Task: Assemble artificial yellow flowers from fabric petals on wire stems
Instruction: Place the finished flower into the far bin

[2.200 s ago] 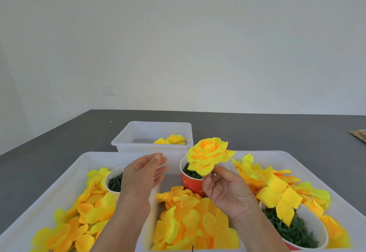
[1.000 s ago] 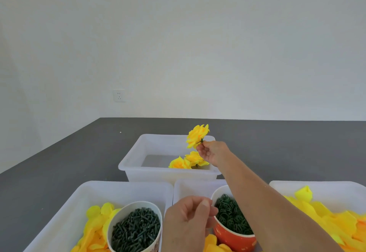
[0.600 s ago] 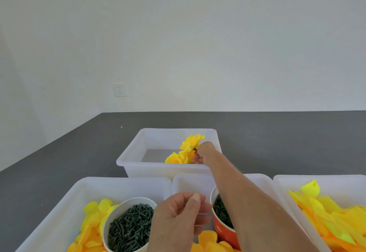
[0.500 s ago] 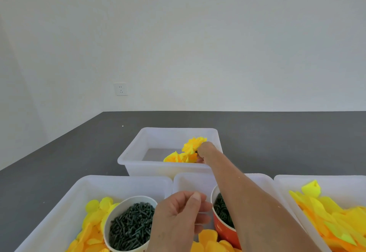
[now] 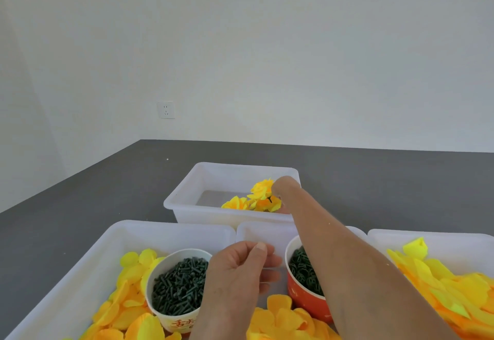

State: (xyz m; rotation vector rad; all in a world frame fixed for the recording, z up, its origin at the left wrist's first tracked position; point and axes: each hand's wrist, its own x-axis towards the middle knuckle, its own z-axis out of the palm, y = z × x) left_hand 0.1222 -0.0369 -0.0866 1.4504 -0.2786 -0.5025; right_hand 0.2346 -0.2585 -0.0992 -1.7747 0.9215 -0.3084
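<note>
The right hand (image 5: 285, 189) reaches into the far white plastic bin (image 5: 213, 179), its fingers hidden — grip on the finished yellow fabric flower (image 5: 261, 189) unclear. A few blooms lie there; heaps of loose yellow petals (image 5: 280, 315) remain — early going. The left hand (image 5: 240, 272) hangs loosely curled, holding nothing.

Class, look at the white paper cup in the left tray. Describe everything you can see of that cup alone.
The white paper cup stands upright in the left tray, its round mouth open. It is filled nearly to the rim with small dark green plastic pegs. Red printed characters mark its near side. Loose yellow petals lie against its base. The left hand hovers beside it and hides part of its rim.
</note>
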